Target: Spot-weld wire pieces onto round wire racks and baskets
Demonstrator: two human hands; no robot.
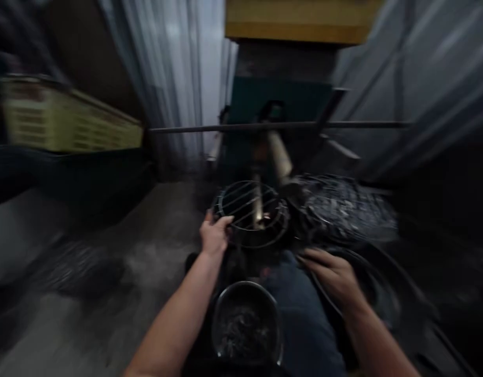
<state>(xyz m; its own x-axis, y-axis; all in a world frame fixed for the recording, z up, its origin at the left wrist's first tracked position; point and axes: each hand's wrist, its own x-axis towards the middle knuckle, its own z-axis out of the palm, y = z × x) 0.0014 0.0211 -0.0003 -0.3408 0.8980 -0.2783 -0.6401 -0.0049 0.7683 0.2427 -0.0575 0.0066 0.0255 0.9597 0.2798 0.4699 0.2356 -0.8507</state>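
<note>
The picture is smeared by motion. My left hand (213,234) grips the left rim of a round wire grille (252,212) that sits at a machine. My right hand (332,276) lies lower right, its fingers curled on a dark wire ring (367,272) over my knee. A metal bowl (246,319) holding small dark bits rests between my arms, near my lap.
A heap of wire rings (343,207) lies right of the grille. A horizontal bar (273,126) crosses in front of the green and yellow machine (288,78). Yellow crates (68,123) stand at the left. Grey floor (139,262) stretches left of me.
</note>
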